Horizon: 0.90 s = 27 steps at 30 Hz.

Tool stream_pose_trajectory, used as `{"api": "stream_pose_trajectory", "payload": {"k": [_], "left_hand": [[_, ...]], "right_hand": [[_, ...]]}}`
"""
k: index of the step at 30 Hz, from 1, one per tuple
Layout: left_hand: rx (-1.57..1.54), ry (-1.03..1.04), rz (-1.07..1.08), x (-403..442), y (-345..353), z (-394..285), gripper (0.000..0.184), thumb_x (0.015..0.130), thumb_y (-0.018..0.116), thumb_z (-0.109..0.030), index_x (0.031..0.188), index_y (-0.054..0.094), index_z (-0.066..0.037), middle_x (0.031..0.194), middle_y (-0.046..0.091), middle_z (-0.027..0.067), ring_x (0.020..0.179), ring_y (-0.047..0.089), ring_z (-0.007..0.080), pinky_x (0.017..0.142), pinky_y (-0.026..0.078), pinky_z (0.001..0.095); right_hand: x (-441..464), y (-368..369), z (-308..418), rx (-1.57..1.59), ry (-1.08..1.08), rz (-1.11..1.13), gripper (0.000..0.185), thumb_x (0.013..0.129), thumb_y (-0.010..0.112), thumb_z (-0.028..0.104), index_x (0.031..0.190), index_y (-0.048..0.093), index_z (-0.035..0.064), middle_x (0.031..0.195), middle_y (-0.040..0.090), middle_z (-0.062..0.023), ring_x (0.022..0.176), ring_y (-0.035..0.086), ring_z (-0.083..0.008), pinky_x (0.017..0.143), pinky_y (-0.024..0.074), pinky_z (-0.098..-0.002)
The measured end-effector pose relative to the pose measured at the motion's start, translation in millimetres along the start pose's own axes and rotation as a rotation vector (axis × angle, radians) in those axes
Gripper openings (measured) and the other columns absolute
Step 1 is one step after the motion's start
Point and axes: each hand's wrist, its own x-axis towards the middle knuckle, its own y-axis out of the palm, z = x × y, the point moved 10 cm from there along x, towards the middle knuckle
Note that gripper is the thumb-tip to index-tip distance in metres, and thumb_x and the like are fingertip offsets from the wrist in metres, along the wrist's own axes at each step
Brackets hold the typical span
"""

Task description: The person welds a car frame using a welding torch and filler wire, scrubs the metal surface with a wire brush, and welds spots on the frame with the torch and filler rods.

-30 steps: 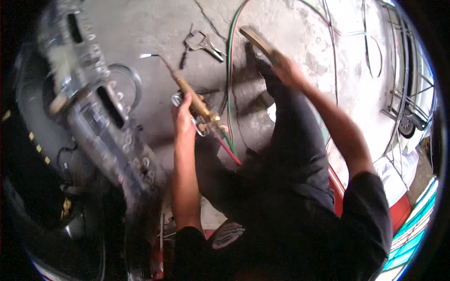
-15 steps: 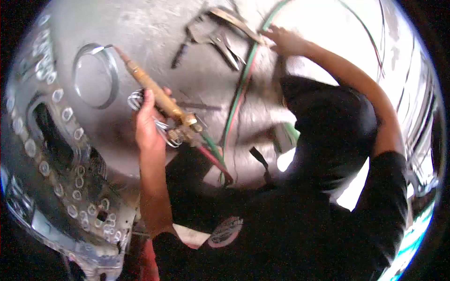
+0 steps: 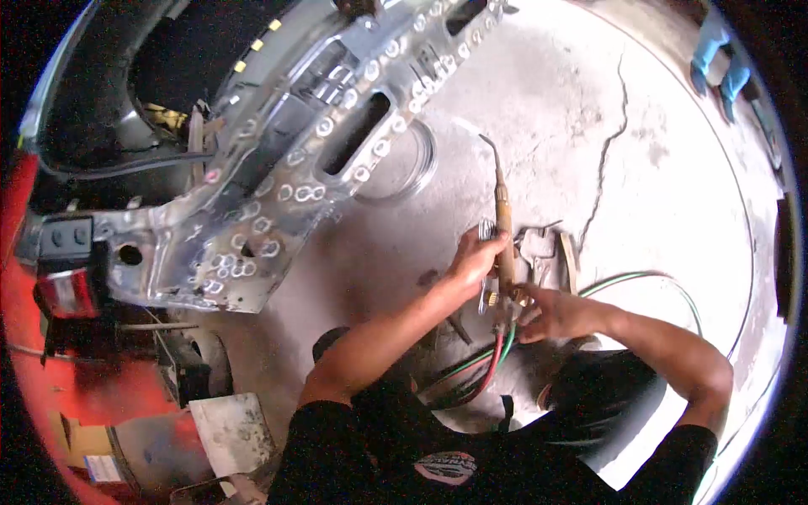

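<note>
My left hand (image 3: pixel 478 259) is wrapped round the brass body of a gas torch (image 3: pixel 504 220), along with a small coil of wire (image 3: pixel 486 229). The torch points away from me, and a pale flame (image 3: pixel 465 124) shows at its bent tip. At the valve end of the torch, my right hand (image 3: pixel 560 313) has its fingers on the knobs. Red and green hoses (image 3: pixel 492 370) run down from there. Locking pliers (image 3: pixel 539 252) lie on the floor just beyond my right hand, beside a wooden-looking strip (image 3: pixel 571 263).
A vehicle body panel with ringed spots (image 3: pixel 278 194) spans the upper left. A large wire coil (image 3: pixel 404 168) lies on the concrete floor (image 3: pixel 673 219) near its edge. At lower left are a red surface and a cylinder (image 3: pixel 164 454). A person's blue-clad legs (image 3: pixel 711 50) show at upper right.
My right hand has let go of the strip, now on the floor, and moved to the torch valves. The view has turned, bringing more of the body panel into sight.
</note>
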Motion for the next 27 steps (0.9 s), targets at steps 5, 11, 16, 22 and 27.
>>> {"api": "stream_pose_trajectory", "payload": {"k": [5, 11, 16, 22, 27], "left_hand": [[-0.01, 0.111, 0.178, -22.1, 38.2, -20.8, 0.022, 0.099, 0.064, -0.019, 0.105, 0.07, 0.001, 0.091, 0.073, 0.0097, 0.077, 0.069, 0.0194, 0.07, 0.056, 0.0342], [0.266, 0.294, 0.158, -67.2, 100.9, -84.3, 0.018, 0.098, 0.064, -0.016, 0.098, 0.06, 0.001, 0.077, 0.068, 0.0096, 0.064, 0.066, 0.018, 0.053, 0.052, 0.0353], [0.435, 0.445, 0.153, -113.3, 147.1, -105.8, 0.02, 0.094, 0.066, -0.014, 0.101, 0.063, 0.004, 0.078, 0.068, 0.0103, 0.07, 0.068, 0.0193, 0.057, 0.054, 0.0368], [0.417, 0.55, 0.123, -136.7, 190.4, -134.1, 0.016, 0.095, 0.066, -0.013, 0.099, 0.064, 0.002, 0.08, 0.07, 0.0112, 0.071, 0.069, 0.0208, 0.062, 0.055, 0.0375], [0.381, 0.623, 0.191, -181.6, 211.5, -176.8, 0.02, 0.095, 0.066, -0.013, 0.097, 0.065, 0.007, 0.083, 0.072, 0.0143, 0.072, 0.07, 0.0209, 0.062, 0.055, 0.0356]], "right_hand": [[-83.8, 37.7, 60.5, -0.53, 0.006, -0.208, 0.048, 0.093, 0.068, 0.025, 0.131, 0.052, -0.0003, 0.086, 0.069, -0.0254, 0.081, 0.071, -0.0329, 0.078, 0.0577, -0.0412], [-30.4, 268.9, 54.3, -0.609, -0.298, -0.04, 0.057, 0.09, 0.065, 0.021, 0.14, 0.047, 0.003, 0.101, 0.067, -0.026, 0.089, 0.067, -0.0458, 0.082, 0.0558, -0.0528], [19.0, 338.8, 31.9, -0.522, -0.4, -0.145, 0.062, 0.091, 0.058, 0.016, 0.15, 0.039, 0.0072, 0.102, 0.068, -0.0281, 0.093, 0.067, -0.0454, 0.08, 0.0552, -0.0553], [-29.0, 390.3, 51.7, -0.29, -0.64, 0.27, 0.048, 0.089, 0.061, 0.011, 0.135, 0.053, 0.0012, 0.109, 0.067, -0.0278, 0.1, 0.066, -0.0441, 0.087, 0.0541, -0.0514], [-110.5, 319.7, 36.3, -0.479, -0.449, 0.118, 0.054, 0.082, 0.066, 0.005, 0.135, 0.059, 0.0056, 0.11, 0.068, -0.0219, 0.105, 0.063, -0.0426, 0.088, 0.052, -0.0506]]}}
